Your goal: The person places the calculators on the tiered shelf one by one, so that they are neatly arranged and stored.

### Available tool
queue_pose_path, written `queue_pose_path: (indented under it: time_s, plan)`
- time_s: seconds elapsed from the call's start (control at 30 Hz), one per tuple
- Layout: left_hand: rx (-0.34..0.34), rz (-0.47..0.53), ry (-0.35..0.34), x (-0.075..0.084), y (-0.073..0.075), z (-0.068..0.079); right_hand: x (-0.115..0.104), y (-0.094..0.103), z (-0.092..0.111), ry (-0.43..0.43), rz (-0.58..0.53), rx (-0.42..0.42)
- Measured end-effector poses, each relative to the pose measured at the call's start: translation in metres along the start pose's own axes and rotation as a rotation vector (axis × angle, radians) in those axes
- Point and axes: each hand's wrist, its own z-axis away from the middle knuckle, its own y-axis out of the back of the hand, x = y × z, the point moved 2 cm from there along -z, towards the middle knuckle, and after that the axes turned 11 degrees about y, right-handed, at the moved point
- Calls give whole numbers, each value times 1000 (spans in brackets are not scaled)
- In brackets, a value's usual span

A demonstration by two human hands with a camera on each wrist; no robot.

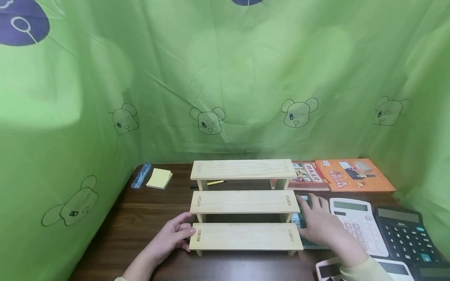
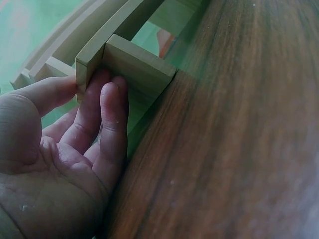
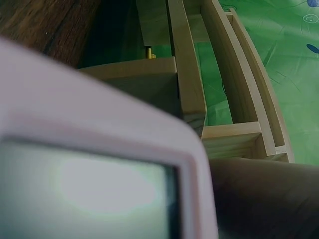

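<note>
A three-tier wooden display stand (image 1: 246,237) stands on the dark table. My left hand (image 1: 171,236) holds the left end of its lowest board; in the left wrist view the thumb and fingers (image 2: 113,114) pinch that board's end beside the side support (image 2: 139,62). My right hand (image 1: 321,222) is at the stand's right side, its loosely spread fingers reaching the ends of the middle and lowest boards. Beneath this hand lies a teal calculator (image 1: 311,246), partly covered. In the right wrist view a pink-rimmed calculator (image 3: 194,164) hides most of the hand.
Right of the stand lie a pink-white calculator (image 1: 358,224), a black calculator (image 1: 404,234) and more calculators in front. Two booklets, red (image 1: 309,173) and orange (image 1: 355,175), lie behind. A blue stapler-like object (image 1: 141,175), yellow sticky notes (image 1: 159,178) and a yellow pen (image 1: 216,182) are farther left.
</note>
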Motion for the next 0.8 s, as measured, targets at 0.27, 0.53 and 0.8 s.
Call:
queue_pose_path:
  time_s: [0.27,0.53,0.8]
  plan:
    - [5,-3,14,-1,1,-1,-1,-5,-1,16,-1,-73]
    - [19,0,6,3,4,-2,-5,-5,-5,2,6,-53]
    - [30,0,26,5,4,-2,-7,-4,-6,-39,-4,-123]
